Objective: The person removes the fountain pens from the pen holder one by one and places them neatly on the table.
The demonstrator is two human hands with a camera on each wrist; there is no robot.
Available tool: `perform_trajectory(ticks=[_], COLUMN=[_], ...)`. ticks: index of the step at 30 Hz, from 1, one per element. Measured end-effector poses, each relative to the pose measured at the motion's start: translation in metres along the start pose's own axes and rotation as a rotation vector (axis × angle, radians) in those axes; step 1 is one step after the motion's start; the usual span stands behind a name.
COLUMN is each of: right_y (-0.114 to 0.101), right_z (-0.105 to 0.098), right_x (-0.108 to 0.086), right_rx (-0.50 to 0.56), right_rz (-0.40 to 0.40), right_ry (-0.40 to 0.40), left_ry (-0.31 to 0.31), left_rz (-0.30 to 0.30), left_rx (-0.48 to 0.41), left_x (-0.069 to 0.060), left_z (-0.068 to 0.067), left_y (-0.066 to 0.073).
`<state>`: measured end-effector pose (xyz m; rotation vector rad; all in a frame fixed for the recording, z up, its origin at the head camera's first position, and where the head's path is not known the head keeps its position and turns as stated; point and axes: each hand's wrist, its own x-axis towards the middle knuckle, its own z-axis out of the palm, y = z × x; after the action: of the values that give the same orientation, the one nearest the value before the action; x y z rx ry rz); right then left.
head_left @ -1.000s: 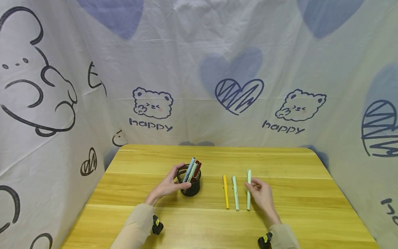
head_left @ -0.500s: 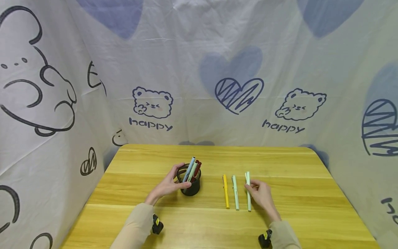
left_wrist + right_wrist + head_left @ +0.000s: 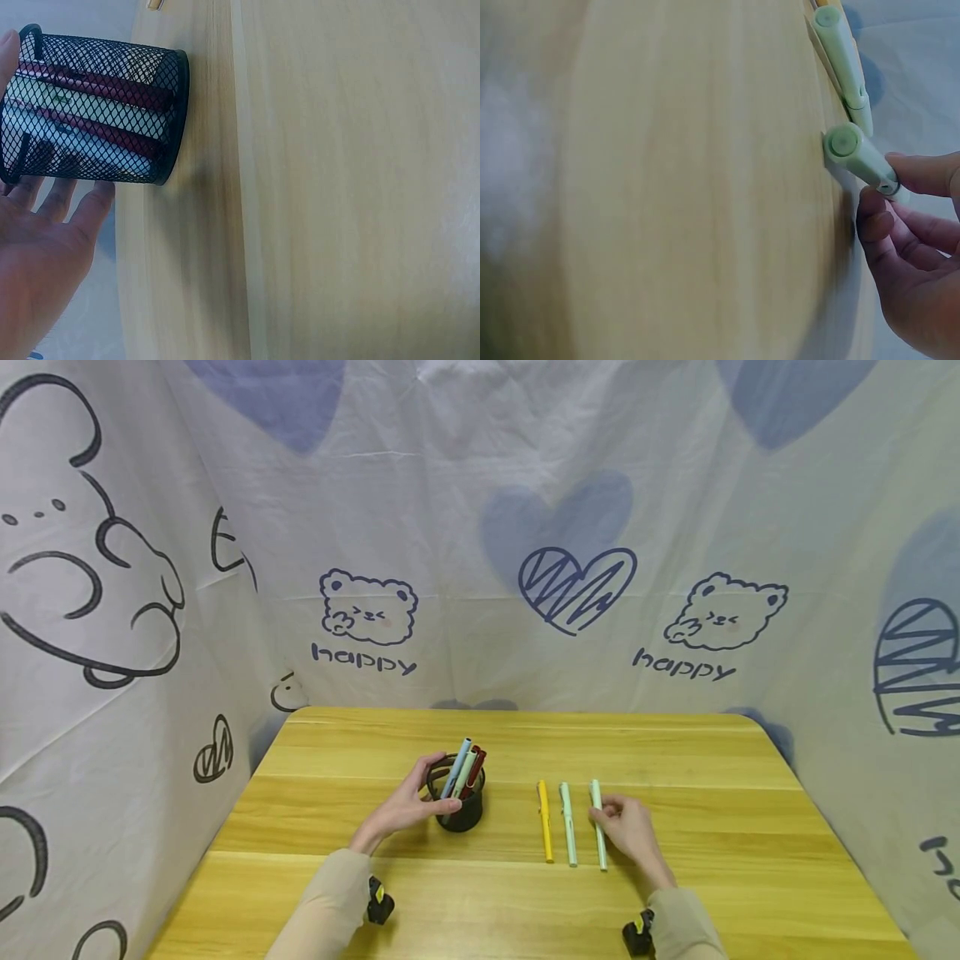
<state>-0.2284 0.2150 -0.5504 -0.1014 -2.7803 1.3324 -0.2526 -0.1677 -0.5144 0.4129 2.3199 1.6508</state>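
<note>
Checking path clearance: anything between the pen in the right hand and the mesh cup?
Yes: between the held pen and the mesh cup lie a pale green pen, then a yellow pen, both on the table.

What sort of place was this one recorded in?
Probably a small curtained-off recording booth, though the room beyond is hidden. Pale cloth printed with bears and hearts hangs behind and on both sides of a wooden table, and a black device sits at each wrist.
</note>
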Motion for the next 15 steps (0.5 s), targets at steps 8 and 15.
perform_trajectory(ticks=[8,15], right_y=[-0.0011,-0.0044], right_z=[0.0016,0.0036], right_x=[0.0011,0.0013], right_rx=[-0.039,-0.087], right_rz=[-0.002,-0.012], right_ry=[-0.008,-0.015], left_ry=[-0.003,-0.008], left_rz=[-0.001,0.003], left_rx=[-0.009,-0.002], left_x=[0.0007,0.0012], left_z=[0.0001,-0.0001], left_y=[0.0002,-0.0012])
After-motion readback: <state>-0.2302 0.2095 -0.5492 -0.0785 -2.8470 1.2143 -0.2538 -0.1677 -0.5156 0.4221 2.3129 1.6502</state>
